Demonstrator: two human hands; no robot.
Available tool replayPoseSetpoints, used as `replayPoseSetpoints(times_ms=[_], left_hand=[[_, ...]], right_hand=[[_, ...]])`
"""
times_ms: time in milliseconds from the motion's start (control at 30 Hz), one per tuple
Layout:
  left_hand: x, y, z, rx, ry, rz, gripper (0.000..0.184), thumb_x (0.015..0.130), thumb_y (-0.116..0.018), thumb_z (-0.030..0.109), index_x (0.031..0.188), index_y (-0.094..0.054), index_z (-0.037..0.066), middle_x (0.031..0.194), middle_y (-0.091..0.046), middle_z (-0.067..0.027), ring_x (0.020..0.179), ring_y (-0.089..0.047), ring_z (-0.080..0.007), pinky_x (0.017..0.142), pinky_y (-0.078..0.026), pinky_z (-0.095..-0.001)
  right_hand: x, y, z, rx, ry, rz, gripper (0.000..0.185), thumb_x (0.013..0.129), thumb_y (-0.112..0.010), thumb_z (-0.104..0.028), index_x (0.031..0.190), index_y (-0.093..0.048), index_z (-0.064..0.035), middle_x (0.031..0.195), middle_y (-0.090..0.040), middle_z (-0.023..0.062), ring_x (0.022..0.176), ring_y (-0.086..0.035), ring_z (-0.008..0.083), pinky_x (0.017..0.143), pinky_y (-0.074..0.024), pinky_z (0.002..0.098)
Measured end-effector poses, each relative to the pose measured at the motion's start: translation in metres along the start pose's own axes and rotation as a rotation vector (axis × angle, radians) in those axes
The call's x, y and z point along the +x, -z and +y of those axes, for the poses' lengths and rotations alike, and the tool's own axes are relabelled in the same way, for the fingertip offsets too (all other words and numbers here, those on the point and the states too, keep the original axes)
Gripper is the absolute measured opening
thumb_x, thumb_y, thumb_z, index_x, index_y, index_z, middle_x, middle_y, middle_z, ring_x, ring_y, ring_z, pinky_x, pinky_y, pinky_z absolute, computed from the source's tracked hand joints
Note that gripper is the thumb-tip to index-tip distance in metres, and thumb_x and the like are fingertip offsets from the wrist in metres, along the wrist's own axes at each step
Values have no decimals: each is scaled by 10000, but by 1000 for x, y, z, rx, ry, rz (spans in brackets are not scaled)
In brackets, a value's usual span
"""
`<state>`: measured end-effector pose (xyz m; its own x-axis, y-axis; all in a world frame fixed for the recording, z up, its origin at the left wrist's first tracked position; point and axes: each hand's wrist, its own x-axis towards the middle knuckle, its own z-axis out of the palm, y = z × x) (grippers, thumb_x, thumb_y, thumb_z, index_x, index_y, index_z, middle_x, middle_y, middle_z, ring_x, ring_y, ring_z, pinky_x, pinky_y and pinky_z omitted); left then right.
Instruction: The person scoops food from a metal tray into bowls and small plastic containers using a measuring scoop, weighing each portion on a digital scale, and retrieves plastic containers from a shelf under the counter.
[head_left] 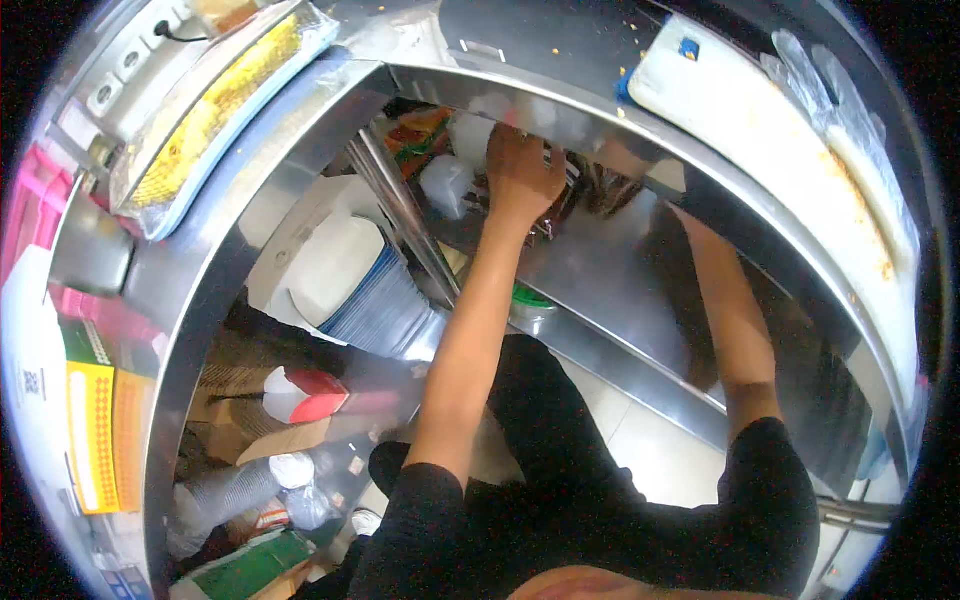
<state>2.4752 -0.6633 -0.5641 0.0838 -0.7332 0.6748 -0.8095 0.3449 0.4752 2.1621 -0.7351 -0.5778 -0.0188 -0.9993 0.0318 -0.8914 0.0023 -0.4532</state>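
Note:
My left hand (525, 178) reaches into the metal shelf space under the counter, with its fingers curled among plastic packets. What they hold, if anything, is hidden. Dark reddish-brown packets (608, 190) lie just right of it, and a whitish plastic bag (446, 186) is close on its left. Further left is an orange and green packet (420, 135). My right forearm stretches over the steel shelf (625, 280) on the right; the hand at its end is hidden under the counter's edge.
A metal post (405, 210) stands left of my left forearm, beside stacked containers (370, 290). Stacked cups (230, 500) and a green box (250, 565) are at lower left. The counter holds a yellow-filled tray (220, 105) and a white board (760, 130). A green-lidded tub (530, 303) sits low centre.

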Motion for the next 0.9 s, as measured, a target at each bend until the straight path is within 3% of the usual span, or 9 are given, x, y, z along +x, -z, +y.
replayPoseSetpoints(times_ms=[100, 200, 267, 367, 400, 467, 567, 667, 900], left_hand=[[-37, 21, 21, -10, 71, 125, 704, 784, -738, 181, 1418, -505, -17, 1477, -444, -276, 1393, -409, -451, 1174, -318, -542], [-78, 45, 45, -1425, 326, 98, 811, 820, -765, 190, 1511, -384, 5, 1546, -372, -225, 1460, -355, -379, 1195, -299, -505], [-105, 50, 48, -1293, 210, 169, 874, 861, -799, 189, 1557, -298, 21, 1551, -364, -186, 1454, -369, -295, 1171, -345, -454], [-150, 62, 61, -928, 551, 509, 516, 944, -750, 219, 1343, -515, -7, 1309, -596, -133, 1240, -590, -256, 1048, -485, -402], [-170, 62, 50, -1007, 586, 565, 436, 944, -752, 209, 1266, -545, -2, 1264, -615, -148, 1164, -637, -259, 1011, -515, -396], [-207, 62, 33, -811, 580, 536, 353, 938, -752, 191, 1173, -563, 8, 1184, -630, -134, 1125, -655, -257, 990, -529, -388], [-244, 67, 26, -715, 592, 513, 289, 913, -770, 165, 1076, -571, 32, 1072, -644, -102, 1052, -663, -225, 950, -530, -356], [-258, 77, 27, -494, 628, 236, 383, 830, -861, 174, 948, -524, 35, 953, -564, -47, 850, -552, -157, 834, -489, -292], [-226, 118, 58, -210, 527, 269, 1016, 600, -973, 229, 1389, -365, 28, 1040, -620, -116, 988, -645, -271, 904, -520, -391]], right_hand=[[-13, -17, -26, 147, 147, -80, 614, 1004, -561, -482, 1441, -517, -53, 1265, -604, 79, 1103, -612, 222, 988, -455, 341], [-75, -13, -128, 508, 432, -414, 561, 1043, -525, -427, 1458, -500, -49, 1282, -587, 69, 1101, -603, 198, 977, -458, 332], [-114, -7, -185, 638, 643, -585, 525, 1068, -481, -424, 1433, -529, -50, 1254, -598, 68, 1038, -611, 176, 901, -480, 323], [-119, -32, -209, 587, 991, -707, 555, 1064, -471, -492, 1355, -598, -37, 1162, -649, 51, 890, -631, 149, 759, -507, 311], [-113, -15, -227, 492, 717, -1041, 556, 1049, -484, -537, 1236, -663, -45, 894, -721, 74, 785, -658, 238, 755, -547, 408], [-82, -26, -262, 242, 755, -1078, 486, 1023, -567, -418, 1320, -620, -36, 973, -729, 78, 882, -663, 279, 803, -540, 428], [-40, -88, -299, -136, 1230, -396, 530, 824, -716, -209, 1314, -623, -30, 1143, -692, 183, 1004, -668, 363, 882, -542, 449], [-9, -155, -309, -463, 1406, -203, 635, 672, -772, -86, 1282, -623, 11, 1212, -639, 239, 1086, -652, 390, 929, -545, 434], [40, -221, -322, -664, 1429, -329, 684, 572, -845, -53, 1212, -624, 46, 1093, -660, 255, 1069, -658, 401, 911, -550, 452]])
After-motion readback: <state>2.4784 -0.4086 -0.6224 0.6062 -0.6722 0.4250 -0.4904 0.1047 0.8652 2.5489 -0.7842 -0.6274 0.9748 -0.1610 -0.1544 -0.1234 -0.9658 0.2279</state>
